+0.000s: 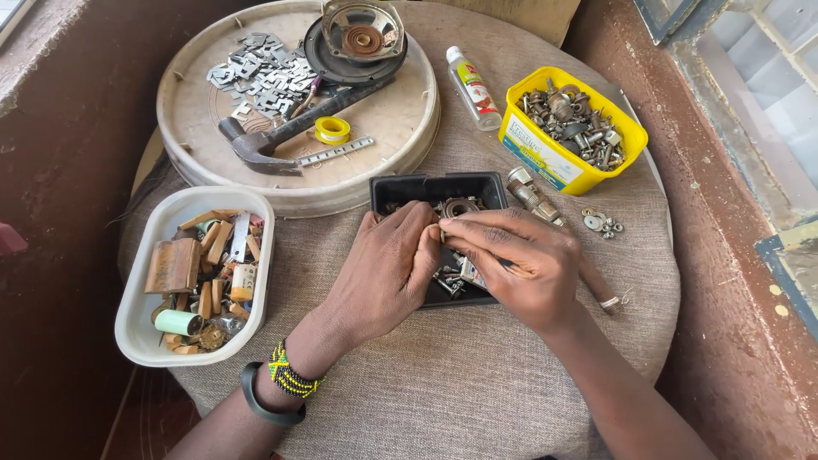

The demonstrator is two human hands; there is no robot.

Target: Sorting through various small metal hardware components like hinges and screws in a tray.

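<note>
My left hand and my right hand meet over a small black tray of metal parts, fingertips pinched together on a tiny part at about the tray's middle. The part itself is too small to make out. A round bearing-like piece lies in the tray just beyond the fingers. My left wrist wears a beaded band and a black bangle.
A round cream tray holds a hammer, flat metal plates, a yellow tape roll and a speaker frame. A white tub of wooden bits sits left; a yellow tub of bolts, a small bottle, washers right.
</note>
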